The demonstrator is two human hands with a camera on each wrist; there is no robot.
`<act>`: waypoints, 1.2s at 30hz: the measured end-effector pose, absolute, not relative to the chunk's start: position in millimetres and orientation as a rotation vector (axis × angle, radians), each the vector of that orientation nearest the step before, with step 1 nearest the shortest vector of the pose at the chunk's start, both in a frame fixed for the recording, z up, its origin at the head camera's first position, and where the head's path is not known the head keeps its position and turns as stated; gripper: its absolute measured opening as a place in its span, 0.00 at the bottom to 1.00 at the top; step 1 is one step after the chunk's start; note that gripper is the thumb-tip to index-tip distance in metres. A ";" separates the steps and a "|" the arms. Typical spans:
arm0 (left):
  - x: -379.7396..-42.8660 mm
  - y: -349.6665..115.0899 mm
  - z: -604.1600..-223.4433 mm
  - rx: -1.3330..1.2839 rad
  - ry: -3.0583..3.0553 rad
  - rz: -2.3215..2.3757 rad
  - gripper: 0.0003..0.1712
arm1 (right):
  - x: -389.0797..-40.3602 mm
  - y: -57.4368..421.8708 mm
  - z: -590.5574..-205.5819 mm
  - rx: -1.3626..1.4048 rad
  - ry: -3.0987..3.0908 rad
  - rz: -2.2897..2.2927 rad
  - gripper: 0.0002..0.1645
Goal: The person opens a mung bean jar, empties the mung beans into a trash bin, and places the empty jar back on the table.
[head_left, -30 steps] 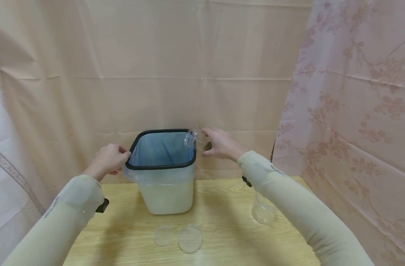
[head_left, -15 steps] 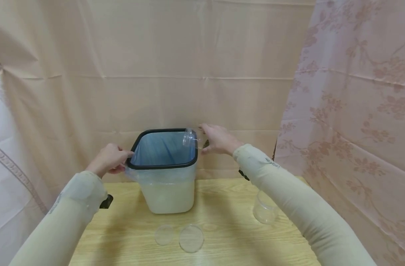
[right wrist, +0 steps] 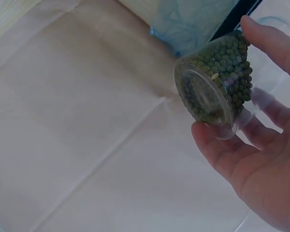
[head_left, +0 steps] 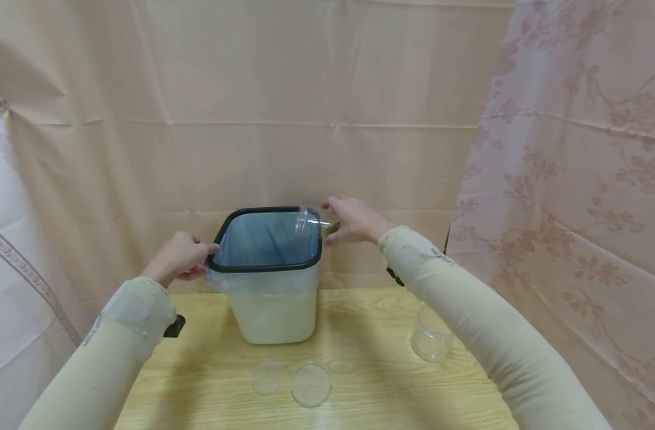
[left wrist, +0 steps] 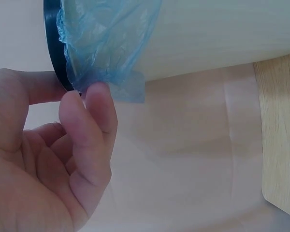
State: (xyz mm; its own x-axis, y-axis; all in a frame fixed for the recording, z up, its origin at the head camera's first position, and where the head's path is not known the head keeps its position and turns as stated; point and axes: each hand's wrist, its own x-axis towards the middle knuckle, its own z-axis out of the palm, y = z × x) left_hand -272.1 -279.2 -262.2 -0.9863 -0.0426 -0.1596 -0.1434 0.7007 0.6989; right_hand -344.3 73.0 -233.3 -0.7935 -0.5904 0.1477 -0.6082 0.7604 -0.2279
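Note:
A cream trash bin (head_left: 276,319) with a black rim and a thin bluish bag liner (left wrist: 111,34) stands on the table. My left hand (head_left: 179,257) pinches the bin's rim at its left side, thumb and fingertips on either side of rim and liner. At the opposite side, my right hand (head_left: 354,221) holds a clear plastic jar (head_left: 307,221) tipped on its side, its mouth over the bin's right rim. Small green beans (right wrist: 227,67), resembling mung beans, fill the jar's lower part in the right wrist view. The bin's bottom inside is hidden.
Two clear round lids (head_left: 267,378) lie on the wooden table (head_left: 370,370) in front of the bin. A second clear jar (head_left: 431,340) stands at the right, partly behind the right forearm. A beige curtain (head_left: 241,119) hangs close behind.
The right hand has risen slightly with the jar, and the beans have shifted a little towards its mouth. The left hand stays at the rim. The view has shifted slightly.

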 end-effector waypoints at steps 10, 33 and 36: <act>-271.7 -277.6 -261.3 -0.143 2.784 1.171 0.19 | -347.9 74.2 -216.4 1.018 -2.990 0.316 0.52; -266.1 -280.9 -264.0 -0.129 2.714 1.159 0.22 | -340.3 54.9 -203.5 0.914 -3.173 0.246 0.50; -266.8 -280.5 -264.5 -0.129 2.714 1.158 0.23 | -340.9 51.5 -200.0 0.934 -3.201 0.250 0.50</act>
State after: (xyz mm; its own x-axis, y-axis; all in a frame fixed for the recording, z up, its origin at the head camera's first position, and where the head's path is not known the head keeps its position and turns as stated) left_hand -266.8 -280.5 -264.5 -0.9786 -0.0060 -0.2057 -0.1526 0.6917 0.7059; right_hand -340.9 51.5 -200.0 -0.8252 -0.5442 -0.1514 -0.5142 0.8346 -0.1976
